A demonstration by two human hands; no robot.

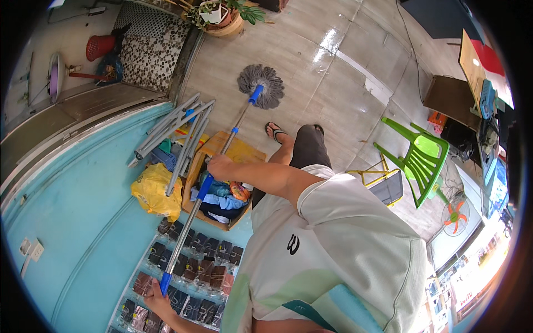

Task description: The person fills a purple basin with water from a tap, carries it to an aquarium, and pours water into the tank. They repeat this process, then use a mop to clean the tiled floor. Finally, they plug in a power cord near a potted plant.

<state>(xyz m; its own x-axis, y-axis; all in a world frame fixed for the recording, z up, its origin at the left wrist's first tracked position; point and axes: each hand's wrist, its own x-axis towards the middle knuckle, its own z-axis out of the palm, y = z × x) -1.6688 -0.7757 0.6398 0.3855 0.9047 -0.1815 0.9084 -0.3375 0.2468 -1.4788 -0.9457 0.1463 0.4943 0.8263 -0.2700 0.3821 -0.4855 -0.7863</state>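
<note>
In the head view, I hold with both my hands one long string mop (205, 188), which lies slantwise from the lower left up to the tiled floor (214, 72). My right hand (222, 167) is closed around the pole just above the blue middle collar, with its fingers folded over it. My left hand (157, 300) is closed near the top end, at the blue end piece (165, 283), with the thumb laid along it. So each grip is shut on the pole, and no other thing is in them. I suppose the hands are kept well apart because a long pole is more steady like this: the upper hand can guide it and the lower one can give the push. The grey mop head (269, 83) is spread round on the floor, beyond my sandalled foot (276, 133); probably its strings open so because they rest on the flat surface. Under the pole, as I see it, stands an open cardboard box (247, 149) with folded clothes (221, 201) in it, and beside it are a yellow plastic bag (158, 191) and folded grey metal tubes (191, 149). They are gathered near the blue wall (78, 222), perhaps so that the walking space remains free. The green plastic chair (426, 145) stands well apart, on my right.
</note>
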